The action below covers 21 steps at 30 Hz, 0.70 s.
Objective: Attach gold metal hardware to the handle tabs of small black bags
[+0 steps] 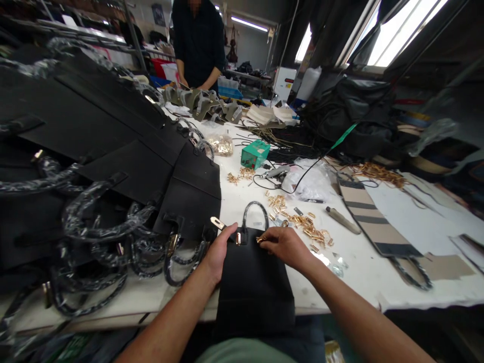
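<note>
A black leather bag panel (pixel 254 282) with a plastic-wrapped handle (pixel 255 212) lies over the near edge of the white table (pixel 359 272). My left hand (pixel 219 252) presses on the panel's top left corner, thumb beside a gold fitting (pixel 238 238). My right hand (pixel 285 246) pinches a small gold metal piece (pixel 261 239) at the panel's top edge. Loose gold fittings (pixel 308 227) lie just right of my right hand.
A big stack of black bag panels (pixel 113 166) with wrapped handles fills the left. A green box (pixel 255 154), a clear plastic bag (pixel 312 179), a knife-like tool (pixel 343 220) and a striped strap (pixel 372 222) lie further out. Another person (pixel 198 43) stands at the far end.
</note>
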Tool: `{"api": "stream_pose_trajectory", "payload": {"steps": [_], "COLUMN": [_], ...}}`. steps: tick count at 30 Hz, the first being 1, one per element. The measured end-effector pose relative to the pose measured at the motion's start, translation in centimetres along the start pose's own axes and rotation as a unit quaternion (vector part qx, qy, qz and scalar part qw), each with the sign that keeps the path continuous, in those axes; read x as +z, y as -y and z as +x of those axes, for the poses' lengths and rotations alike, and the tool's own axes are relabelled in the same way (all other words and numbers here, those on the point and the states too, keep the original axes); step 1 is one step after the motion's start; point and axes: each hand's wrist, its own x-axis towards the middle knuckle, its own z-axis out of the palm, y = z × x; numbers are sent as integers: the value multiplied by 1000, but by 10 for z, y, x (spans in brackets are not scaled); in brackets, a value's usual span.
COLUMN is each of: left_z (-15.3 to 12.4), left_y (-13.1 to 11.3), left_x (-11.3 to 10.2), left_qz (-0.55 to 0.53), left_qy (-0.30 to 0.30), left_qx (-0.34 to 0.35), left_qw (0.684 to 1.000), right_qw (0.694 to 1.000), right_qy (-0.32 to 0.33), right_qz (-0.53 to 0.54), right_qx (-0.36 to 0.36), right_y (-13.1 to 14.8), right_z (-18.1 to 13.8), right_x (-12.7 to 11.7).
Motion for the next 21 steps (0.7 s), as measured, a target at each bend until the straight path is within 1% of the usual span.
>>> {"api": "stream_pose_trajectory", "payload": {"steps": [3,7,10,14,16,21], "left_z": [0,-1,-1,1,1,1], "left_y": [1,3,3,2,2,4], "left_x": [-1,2,5,7,7,5], "left_qz": [7,24,27,18,16,14], "left_qy": [4,-48,-67,-69,-69,-72], "left_qx": [4,31,41,36,37,42], "left_qw": [1000,998,997,997,997,996], "right_qw": [999,986,971,964,965,967], "right_qy": [15,3,-22,-6,3,-12], "right_qz": [-41,-152,-212,-216,-204,-199], "right_qx": [-21,-70,-108,-157,-163,-159], "right_y": [8,19,23,26,26,22], "right_z": [1,2,2,0,-1,0], "right_x": [-9,-16,-16,-11,-8,-4]}}
